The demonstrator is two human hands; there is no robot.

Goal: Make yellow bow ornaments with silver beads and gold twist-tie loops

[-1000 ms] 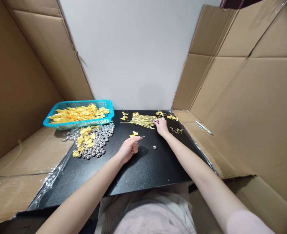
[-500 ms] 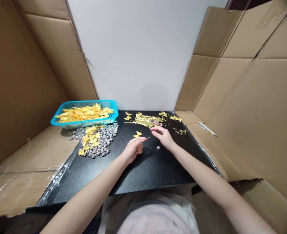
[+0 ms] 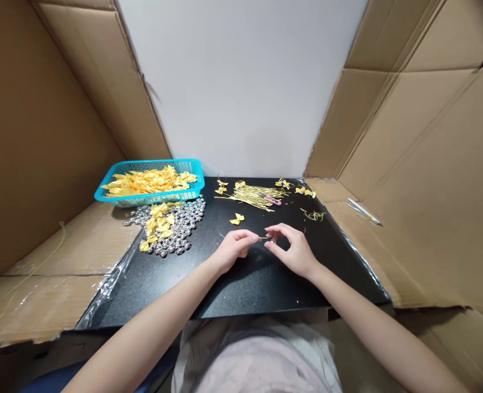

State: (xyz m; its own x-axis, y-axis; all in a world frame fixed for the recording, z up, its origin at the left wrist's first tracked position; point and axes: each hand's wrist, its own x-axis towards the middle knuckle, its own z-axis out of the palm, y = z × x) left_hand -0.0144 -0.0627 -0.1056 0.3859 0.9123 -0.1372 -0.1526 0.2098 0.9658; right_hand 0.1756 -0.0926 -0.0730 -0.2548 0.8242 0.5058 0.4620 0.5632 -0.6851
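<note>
My left hand (image 3: 233,251) is closed, pinching a thin yellow cord (image 3: 263,238) whose short end points right from the fingertips. My right hand (image 3: 294,250) curves around that end, thumb and fingers apart. Between them a small silver bead (image 3: 272,242) shows; whether the fingers touch it I cannot tell. Just beyond my left hand lies a yellow ribbon bow (image 3: 237,219) on the black table (image 3: 225,295). A bundle of cut yellow cords (image 3: 249,196) is spread farther back, with a pink tool (image 3: 272,200) on its right end.
At the back left stands a blue basket (image 3: 149,197) full of yellow bows. Many silver beads (image 3: 178,244) and several bows lie before it. Finished-looking bow pieces (image 3: 306,191) and cord scraps (image 3: 315,216) lie at the back right. Cardboard walls (image 3: 409,164) flank the table; a pen-like tool (image 3: 364,212) rests right.
My right hand has come down and nearer to my left fingertips, its fingers now around the cord end and the bead. The left hand has moved slightly away from the bow. The view has shifted.
</note>
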